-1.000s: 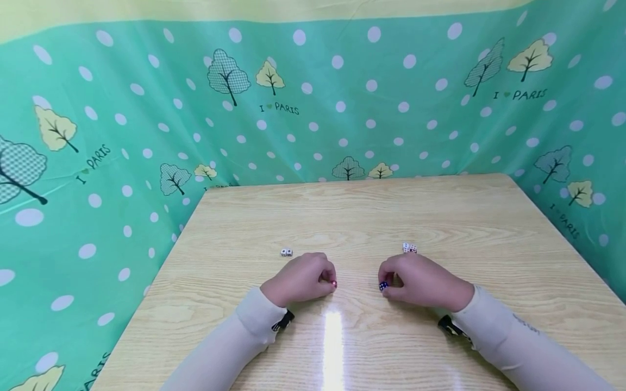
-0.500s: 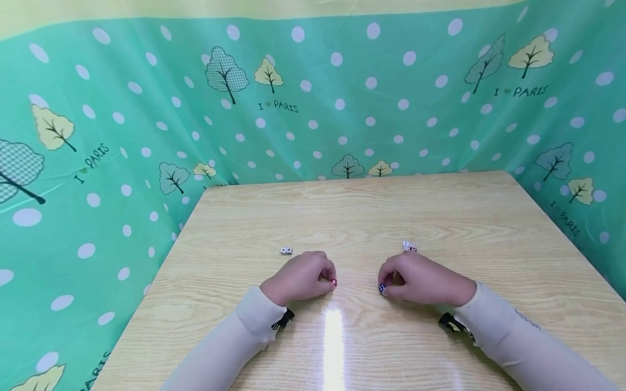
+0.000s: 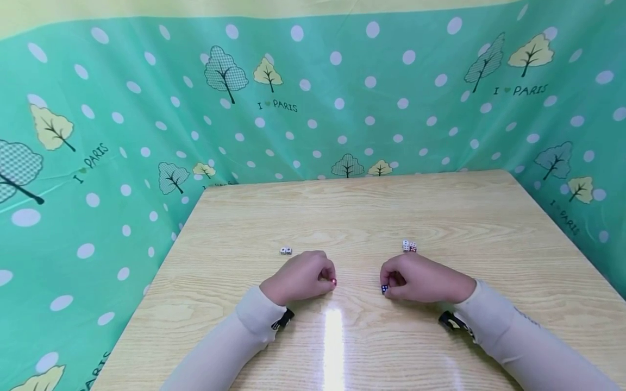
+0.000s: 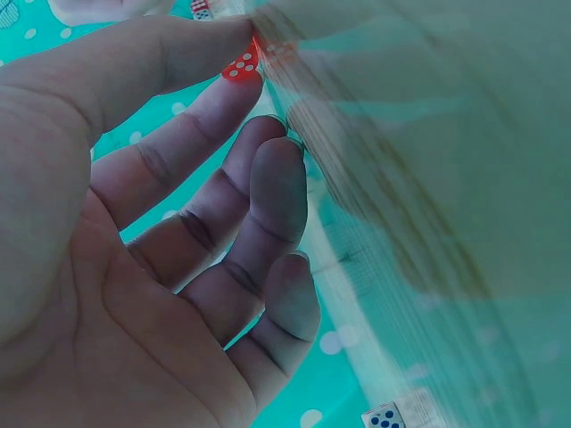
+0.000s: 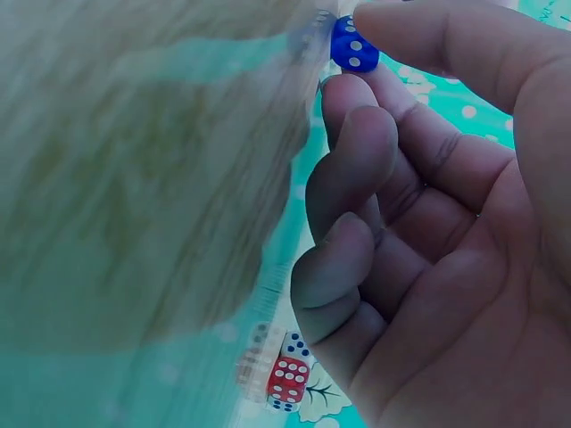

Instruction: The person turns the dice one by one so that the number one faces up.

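Both my hands, low over a wood-grained tabletop (image 3: 352,212); twelve o'clock is its far edge. My left hand (image 3: 300,278) pinches a red die (image 4: 242,65) with white dots, which sits at the three o'clock end of that hand. Thumb and forefinger are parted only by the die's width, and my other three fingers are bent and spaced apart (the left wrist view shows them best). My right hand (image 3: 421,278) pinches a blue die (image 5: 355,46), also white-dotted, at its eight o'clock side; the gap between thumb and finger is again no wider than the die. Each die meets its own reflection in the glossy surface, though I cannot tell how firmly either one bears on it. The blue die lies at about three o'clock from the red die, clearly apart from it.

A pair of white dice (image 3: 283,251) stands side by side at eleven o'clock from my left hand. A cluster of white and red dice (image 3: 406,246) (exact number uncertain) is just beyond my right hand, between eleven and twelve. A bright streak of reflected light (image 3: 333,347) runs toward six o'clock, between my pale sleeves (image 3: 235,336). At twelve hangs a green dotted cloth (image 3: 318,73) printed with trees.
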`<action>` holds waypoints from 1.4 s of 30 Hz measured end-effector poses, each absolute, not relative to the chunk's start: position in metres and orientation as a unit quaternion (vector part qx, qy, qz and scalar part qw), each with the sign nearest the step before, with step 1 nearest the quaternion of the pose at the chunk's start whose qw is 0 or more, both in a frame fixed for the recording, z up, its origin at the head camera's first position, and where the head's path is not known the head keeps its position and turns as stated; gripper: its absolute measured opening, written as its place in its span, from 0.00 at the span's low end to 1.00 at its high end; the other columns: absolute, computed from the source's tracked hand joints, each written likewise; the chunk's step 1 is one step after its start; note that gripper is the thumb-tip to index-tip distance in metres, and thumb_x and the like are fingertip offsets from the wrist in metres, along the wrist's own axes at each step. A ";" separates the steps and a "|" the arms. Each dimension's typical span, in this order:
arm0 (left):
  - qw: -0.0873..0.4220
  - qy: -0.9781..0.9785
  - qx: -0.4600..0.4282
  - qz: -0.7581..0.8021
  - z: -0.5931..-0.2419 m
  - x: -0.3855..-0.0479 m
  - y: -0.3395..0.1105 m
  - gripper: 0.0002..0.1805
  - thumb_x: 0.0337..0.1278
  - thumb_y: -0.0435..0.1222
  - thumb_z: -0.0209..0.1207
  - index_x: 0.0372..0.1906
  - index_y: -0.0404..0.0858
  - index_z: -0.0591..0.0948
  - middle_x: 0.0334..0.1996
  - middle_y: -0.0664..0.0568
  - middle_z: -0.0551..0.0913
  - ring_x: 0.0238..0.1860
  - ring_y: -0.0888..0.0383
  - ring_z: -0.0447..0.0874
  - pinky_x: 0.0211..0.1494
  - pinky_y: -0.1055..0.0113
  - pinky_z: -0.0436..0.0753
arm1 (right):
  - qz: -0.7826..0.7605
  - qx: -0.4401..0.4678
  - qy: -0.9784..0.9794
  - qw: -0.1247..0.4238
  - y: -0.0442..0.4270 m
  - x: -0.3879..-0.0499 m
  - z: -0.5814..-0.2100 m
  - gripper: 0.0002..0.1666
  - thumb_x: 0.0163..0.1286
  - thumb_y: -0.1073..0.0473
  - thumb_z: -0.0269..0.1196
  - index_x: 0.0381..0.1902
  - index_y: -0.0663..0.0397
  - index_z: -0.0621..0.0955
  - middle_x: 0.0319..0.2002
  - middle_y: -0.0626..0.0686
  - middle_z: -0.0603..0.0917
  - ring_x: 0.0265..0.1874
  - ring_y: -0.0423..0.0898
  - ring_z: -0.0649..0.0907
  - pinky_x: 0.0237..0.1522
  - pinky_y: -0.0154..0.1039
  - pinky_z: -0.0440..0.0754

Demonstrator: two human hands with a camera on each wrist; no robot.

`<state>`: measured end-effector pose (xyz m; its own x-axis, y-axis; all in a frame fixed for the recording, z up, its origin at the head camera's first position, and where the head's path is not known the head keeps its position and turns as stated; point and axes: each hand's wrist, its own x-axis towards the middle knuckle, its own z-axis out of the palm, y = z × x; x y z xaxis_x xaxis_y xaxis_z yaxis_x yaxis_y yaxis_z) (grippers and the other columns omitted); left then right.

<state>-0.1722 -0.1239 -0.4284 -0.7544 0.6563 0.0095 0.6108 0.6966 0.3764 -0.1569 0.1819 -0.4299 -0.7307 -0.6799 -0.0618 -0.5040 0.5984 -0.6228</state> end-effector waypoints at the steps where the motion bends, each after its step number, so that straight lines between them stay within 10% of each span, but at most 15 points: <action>1: 0.063 0.919 0.345 0.181 -0.428 -0.172 -0.124 0.05 0.59 0.39 0.69 0.30 0.53 0.86 0.31 0.60 0.80 0.30 0.66 0.72 0.34 0.72 0.74 | -0.295 -0.334 0.882 0.150 0.182 -0.157 -0.430 0.09 0.66 0.60 0.71 0.32 0.38 0.83 0.23 0.39 0.78 0.23 0.34 0.75 0.29 0.31 0.76; 33: 0.064 0.918 0.346 0.185 -0.431 -0.173 -0.125 0.05 0.59 0.40 0.69 0.29 0.53 0.85 0.30 0.61 0.79 0.30 0.66 0.71 0.34 0.72 0.74 | -0.275 -0.238 0.921 0.141 0.175 -0.147 -0.426 0.17 0.66 0.44 0.72 0.24 0.40 0.79 0.19 0.40 0.76 0.17 0.35 0.72 0.23 0.32 0.71; 42: 0.062 0.919 0.345 0.179 -0.429 -0.172 -0.124 0.05 0.59 0.40 0.69 0.30 0.53 0.85 0.31 0.60 0.80 0.31 0.66 0.72 0.34 0.72 0.74 | -0.226 -0.228 0.941 0.110 0.170 -0.141 -0.418 0.12 0.64 0.55 0.70 0.23 0.39 0.79 0.17 0.39 0.74 0.17 0.35 0.70 0.25 0.32 0.71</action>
<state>-0.1725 -0.1242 -0.4294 -0.7536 0.6573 0.0096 0.6128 0.6972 0.3720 -0.1411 0.1702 -0.4183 -0.8718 -0.4787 -0.1039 -0.3792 0.7938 -0.4756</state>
